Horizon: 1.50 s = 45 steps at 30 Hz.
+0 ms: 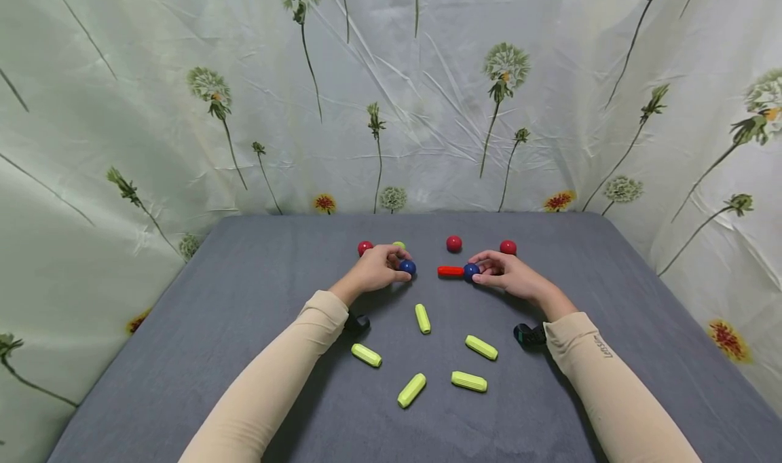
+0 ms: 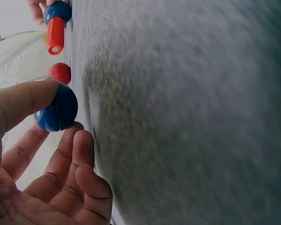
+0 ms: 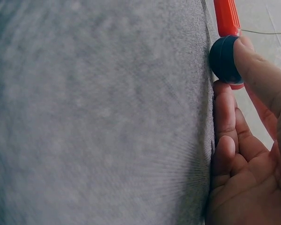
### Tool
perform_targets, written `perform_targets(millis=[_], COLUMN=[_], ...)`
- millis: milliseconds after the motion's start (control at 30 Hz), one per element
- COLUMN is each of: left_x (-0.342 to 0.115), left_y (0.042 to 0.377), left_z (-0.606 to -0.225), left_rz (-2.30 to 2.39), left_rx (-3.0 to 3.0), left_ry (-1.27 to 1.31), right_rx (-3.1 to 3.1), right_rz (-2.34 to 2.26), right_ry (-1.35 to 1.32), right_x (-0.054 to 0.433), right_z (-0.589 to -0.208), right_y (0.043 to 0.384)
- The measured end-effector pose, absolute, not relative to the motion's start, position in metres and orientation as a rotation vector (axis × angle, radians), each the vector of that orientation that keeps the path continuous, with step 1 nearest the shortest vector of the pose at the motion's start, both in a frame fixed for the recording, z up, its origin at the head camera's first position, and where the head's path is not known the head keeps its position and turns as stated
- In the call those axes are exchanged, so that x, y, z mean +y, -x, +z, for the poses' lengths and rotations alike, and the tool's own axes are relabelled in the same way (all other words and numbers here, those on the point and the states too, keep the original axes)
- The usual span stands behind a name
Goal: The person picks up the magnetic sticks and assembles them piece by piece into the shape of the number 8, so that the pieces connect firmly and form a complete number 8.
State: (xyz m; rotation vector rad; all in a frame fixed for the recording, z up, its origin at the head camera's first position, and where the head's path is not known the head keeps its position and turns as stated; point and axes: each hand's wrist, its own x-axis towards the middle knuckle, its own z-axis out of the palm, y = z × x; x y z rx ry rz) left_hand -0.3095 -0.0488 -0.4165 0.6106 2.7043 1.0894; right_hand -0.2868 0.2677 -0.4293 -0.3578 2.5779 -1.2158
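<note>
My left hand (image 1: 381,269) pinches a blue ball (image 1: 407,267) between thumb and fingers; a seam runs round that ball (image 2: 61,108) in the left wrist view. Across a small gap, a red ribbed stick (image 1: 451,271) points left from a second blue ball (image 1: 471,271), its end touching the ball. My right hand (image 1: 510,275) grips this second ball by thumb and fingertips, just above or on the cloth. The stick's free end, with a pale round spot (image 2: 55,48), faces the left hand.
Behind the hands lie red balls (image 1: 454,244) and a yellow-green ball (image 1: 399,244), partly hidden by the left hand. Nearer the front, several yellow-green sticks (image 1: 423,319) are scattered on the grey cloth-covered table (image 1: 275,259). A flowered curtain (image 1: 427,110) hangs behind.
</note>
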Motion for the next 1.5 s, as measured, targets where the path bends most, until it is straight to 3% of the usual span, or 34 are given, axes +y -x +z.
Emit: perform_targets(millis=[700,1067,1500], left_x=[-0.017,-0.009,-0.008], left_y=[0.315,0.315,0.315], left_z=[-0.420,-0.420,-0.422], left_rz=[1.039,1.036,1.040], left_rx=[2.697,2.676,2.657], left_ry=[-0.680,-0.669,-0.666], right_rx=[2.555,2.528,2.551], right_rz=[-1.233,-1.235,-1.226], right_ry=[0.333,0.322,0.321], right_x=[0.267,0.256,0.267], right_z=[-0.429,-0.407,-0.428], right_y=[0.288,0.275,0.288])
